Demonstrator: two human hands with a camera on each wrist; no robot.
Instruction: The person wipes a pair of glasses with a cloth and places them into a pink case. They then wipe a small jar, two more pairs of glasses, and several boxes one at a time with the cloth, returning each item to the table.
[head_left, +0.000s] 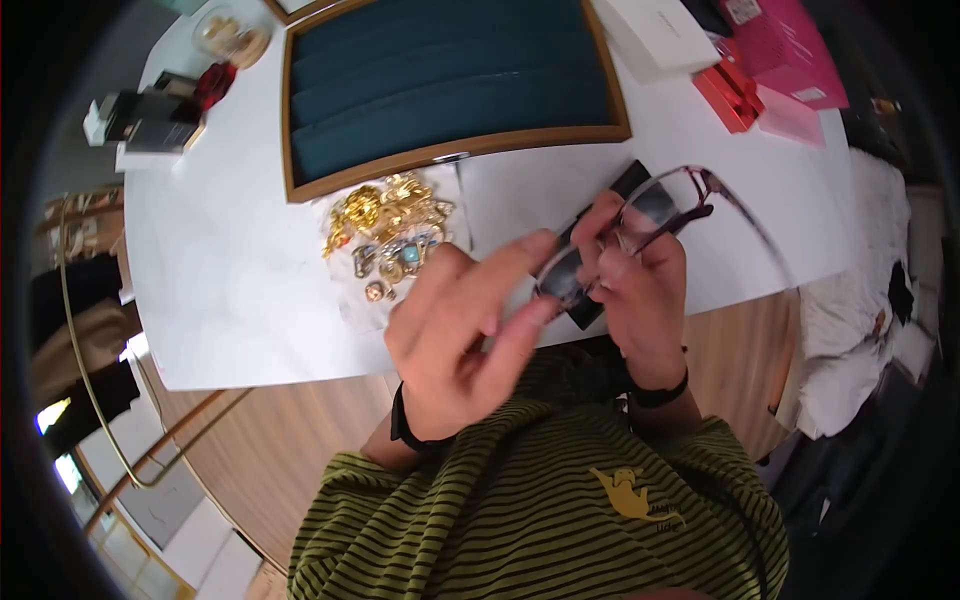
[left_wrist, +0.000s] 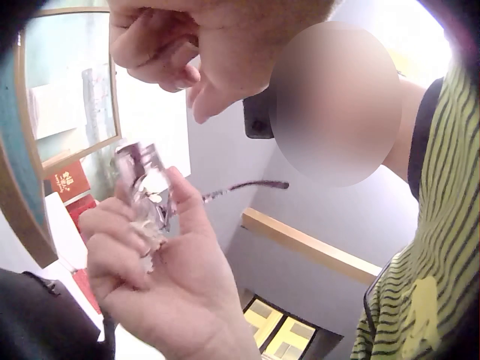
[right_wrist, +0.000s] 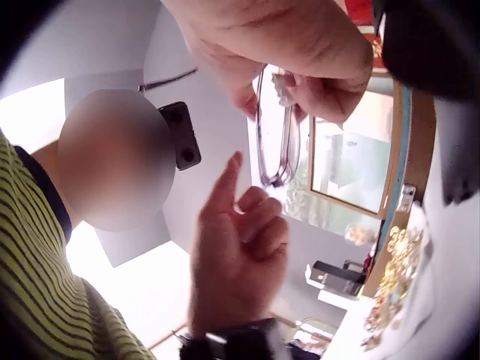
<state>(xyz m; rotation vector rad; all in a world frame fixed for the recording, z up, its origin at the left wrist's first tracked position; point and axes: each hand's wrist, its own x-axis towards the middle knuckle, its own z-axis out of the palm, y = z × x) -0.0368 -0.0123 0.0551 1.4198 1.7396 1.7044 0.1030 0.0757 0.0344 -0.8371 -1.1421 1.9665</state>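
Note:
My right hand [head_left: 645, 305] grips eyeglasses [head_left: 680, 222] with a dark reddish frame, one temple arm sticking out to the right. In the right wrist view the same hand [right_wrist: 300, 45] pinches the glasses [right_wrist: 262, 150] at one end; a small whitish thing [right_wrist: 283, 88], too unclear to name, lies between its fingers. My left hand [head_left: 450, 335] is beside the other end of the glasses, index finger and thumb extended. The right wrist view shows a gap between that left hand [right_wrist: 238, 262] and the frame. A long black object [head_left: 590, 315] lies under the glasses on the table.
Gold and coloured jewellery [head_left: 400, 215] lies on a white sheet left of centre. Behind it stands a wooden-framed tray [head_left: 450, 90] with dark blue lining. A red box [head_left: 728, 97], a pink bag [head_left: 790, 50] and a white box [head_left: 655, 40] are at the back right, dark boxes [head_left: 150, 125] at the left.

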